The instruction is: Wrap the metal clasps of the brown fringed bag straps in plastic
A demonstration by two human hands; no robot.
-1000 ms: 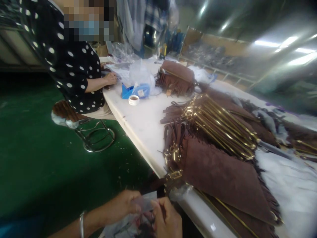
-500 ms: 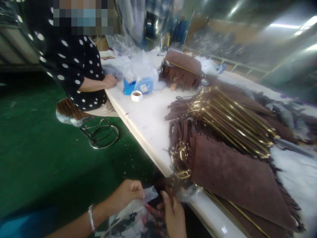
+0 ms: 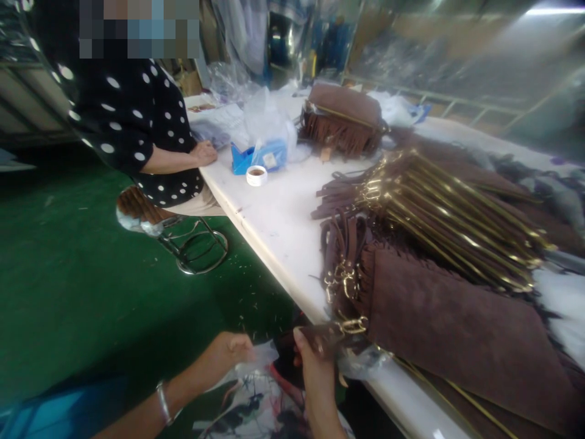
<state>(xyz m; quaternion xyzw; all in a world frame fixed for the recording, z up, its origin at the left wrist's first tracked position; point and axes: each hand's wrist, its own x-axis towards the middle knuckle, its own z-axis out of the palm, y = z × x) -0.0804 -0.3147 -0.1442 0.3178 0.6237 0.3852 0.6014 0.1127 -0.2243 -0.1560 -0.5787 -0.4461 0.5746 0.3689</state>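
Observation:
My left hand, with a silver bangle at the wrist, is closed on a piece of clear plastic film. Just right of it, my right hand grips a dark brown strap between thumb and fingers. The strap leads to a gold clasp at the table edge. Beside the clasp lies a brown suede bag with fringed edges and more looped straps. A crumpled clear plastic wrap sits under the strap's end. My right fingers are partly hidden behind the hand.
The white table carries a stack of brown bags with gold zips, another fringed bag, a blue tape dispenser and a white tape roll. Across the corner, a person in a polka-dot top stands near a stool.
My left hand has drawn left with the film, widening the gap to my right hand. My right hand has risen slightly along the strap. The view has shifted a little.

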